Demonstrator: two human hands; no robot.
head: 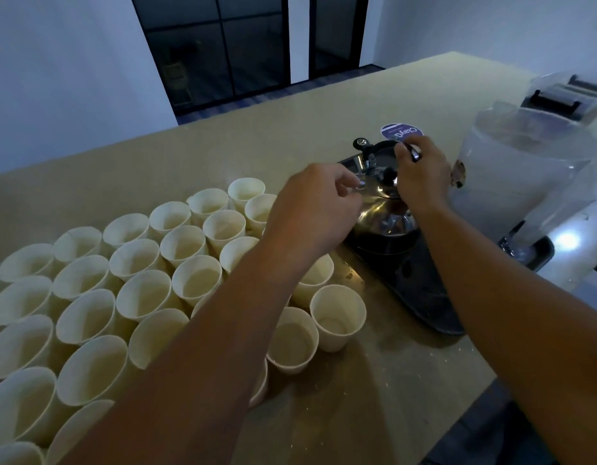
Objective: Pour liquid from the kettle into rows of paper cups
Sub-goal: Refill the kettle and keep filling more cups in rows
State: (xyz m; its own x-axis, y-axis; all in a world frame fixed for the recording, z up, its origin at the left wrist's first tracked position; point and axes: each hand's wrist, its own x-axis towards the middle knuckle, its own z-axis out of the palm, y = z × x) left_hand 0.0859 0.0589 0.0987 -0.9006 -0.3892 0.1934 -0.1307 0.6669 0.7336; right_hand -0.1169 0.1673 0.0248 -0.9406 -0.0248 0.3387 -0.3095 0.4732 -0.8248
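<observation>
Rows of white paper cups [136, 283] cover the left and middle of the tan counter [263, 135], packed close together. A shiny steel kettle [384, 216] stands on a dark tray [421, 290] to the right of the cups. My right hand [421, 176] is closed around the kettle's handle at its top. My left hand [317, 209] hovers over the kettle's left side, fingers curled near the lid; whether it touches the lid is unclear. My left forearm hides some cups.
A large frosted plastic dispenser [521, 182] stands on a metal tray [538, 253] just right of the kettle. A round purple sticker [401, 130] lies behind the kettle. Dark windows and white walls lie beyond the counter's far edge.
</observation>
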